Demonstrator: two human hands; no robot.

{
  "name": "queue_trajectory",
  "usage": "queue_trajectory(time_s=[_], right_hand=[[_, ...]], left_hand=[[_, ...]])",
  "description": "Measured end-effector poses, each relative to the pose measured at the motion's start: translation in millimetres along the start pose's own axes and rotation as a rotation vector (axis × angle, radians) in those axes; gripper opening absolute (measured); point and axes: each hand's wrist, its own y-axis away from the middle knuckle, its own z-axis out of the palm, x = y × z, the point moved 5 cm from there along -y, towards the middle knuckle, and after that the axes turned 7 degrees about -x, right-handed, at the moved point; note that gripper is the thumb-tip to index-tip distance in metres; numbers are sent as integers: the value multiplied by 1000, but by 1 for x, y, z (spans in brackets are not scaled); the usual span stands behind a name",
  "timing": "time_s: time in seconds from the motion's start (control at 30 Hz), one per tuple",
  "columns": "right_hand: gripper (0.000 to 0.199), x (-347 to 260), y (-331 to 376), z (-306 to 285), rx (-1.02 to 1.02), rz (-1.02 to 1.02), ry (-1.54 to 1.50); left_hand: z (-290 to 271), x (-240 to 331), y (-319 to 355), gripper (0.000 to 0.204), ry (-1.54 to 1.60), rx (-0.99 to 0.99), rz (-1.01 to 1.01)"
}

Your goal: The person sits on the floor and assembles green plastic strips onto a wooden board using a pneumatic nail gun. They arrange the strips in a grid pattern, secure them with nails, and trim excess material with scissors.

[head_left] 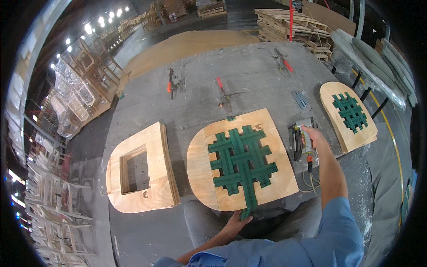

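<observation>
A wooden seat frame [267,129] lies on the grey workbench [249,75] in front of me, its opening crossed by woven green webbing [242,161]. My left hand [238,221] pinches the loose end of one green strap at the near edge of the frame. My right hand [314,136] grips the handle of a staple gun [300,139] resting on the bench just right of the frame. An air hose runs from the gun toward me.
A stack of bare wooden seat frames [153,171] with square openings sits at the left. A finished stack with green webbing [351,113] lies at the right. Red-handled tools [219,84] lie farther back. Pallets [293,26] and stacked chairs [80,89] stand beyond.
</observation>
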Motion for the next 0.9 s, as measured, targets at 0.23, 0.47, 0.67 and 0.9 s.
queue_trajectory(time_s=[0.23, 0.47, 0.67, 0.9], right_hand=[[49, -10, 44, -11, 263, -316, 577], [23, 109, 161, 121, -421, -27, 40], [51, 176, 232, 240, -682, 393, -452], [33, 182, 228, 230, -474, 244, -306]], left_hand=[[24, 8, -11, 31, 15, -234, -14], [43, 58, 49, 39, 103, -615, 166], [76, 60, 94, 35, -170, -861, 192], [27, 44, 81, 37, -1165, -402, 264]])
